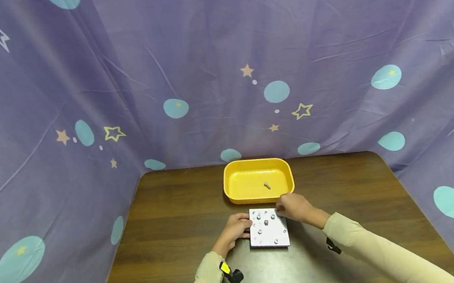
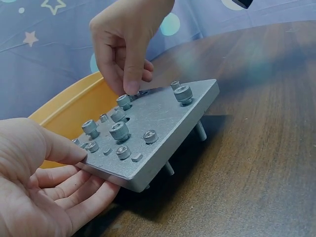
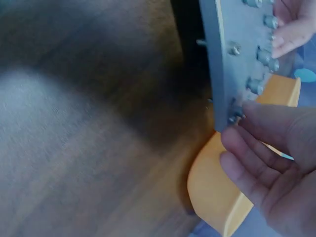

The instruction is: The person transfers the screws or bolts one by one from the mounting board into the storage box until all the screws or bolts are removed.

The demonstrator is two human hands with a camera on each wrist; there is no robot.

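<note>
A light grey metal plate (image 1: 268,236) carries several socket-head bolts (image 2: 183,94) of different sizes, and some shanks stick out below it. My left hand (image 1: 234,227) grips its left edge, thumb near the top face and fingers underneath. In the left wrist view the plate is tilted and raised off the table. At its far right corner, my right hand (image 1: 295,207) pinches a small bolt (image 3: 236,114) between thumb and fingers. The fingertips partly hide that bolt, so how deep it sits I cannot tell.
Just behind the plate stands a yellow bin (image 1: 259,200) with one loose bolt (image 1: 267,186) lying inside. Both are on a dark wood table (image 1: 170,238). A purple patterned curtain (image 1: 216,115) hangs around the back and sides.
</note>
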